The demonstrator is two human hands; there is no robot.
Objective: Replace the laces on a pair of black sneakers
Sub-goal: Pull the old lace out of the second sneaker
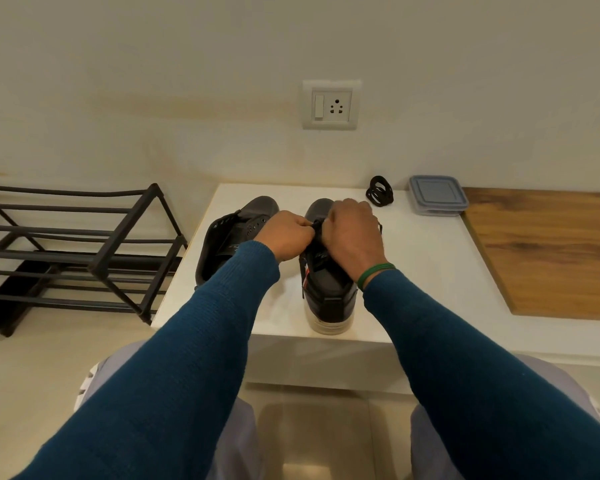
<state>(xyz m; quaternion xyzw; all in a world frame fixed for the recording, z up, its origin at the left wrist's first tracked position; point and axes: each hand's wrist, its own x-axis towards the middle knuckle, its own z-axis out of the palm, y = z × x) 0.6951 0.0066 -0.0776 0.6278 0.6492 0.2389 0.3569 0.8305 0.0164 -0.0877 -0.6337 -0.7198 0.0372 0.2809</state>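
From my seat I count two sneakers, both on the white table point(423, 258). Each lies with its long axis running from me to the wall, toe away and heel towards me. The right sneaker point(329, 289) stands upright with its pale heel sole near the table's front edge. The left sneaker point(236, 233) lies just beside it, its toe angled a little to the right, its eyelets bare.

Two hands meet over the right sneaker's throat. The left hand point(286, 235) has its fingers curled, thumb and fingers pinching a black lace point(316, 224). The right hand point(352, 230) curls down over the same spot and grips that lace too, though its fingertips are hidden behind its back. A green band point(374, 273) circles the right wrist; both sleeves are blue.

At the far edge of the table sits one coiled black bundle point(380, 191) and, to its right, one lidded container point(437, 195). A wooden panel point(551, 251) covers the table's right part. On the floor to the left stands one black shoe rack point(77, 251). The pale wall carries one socket plate point(330, 105).
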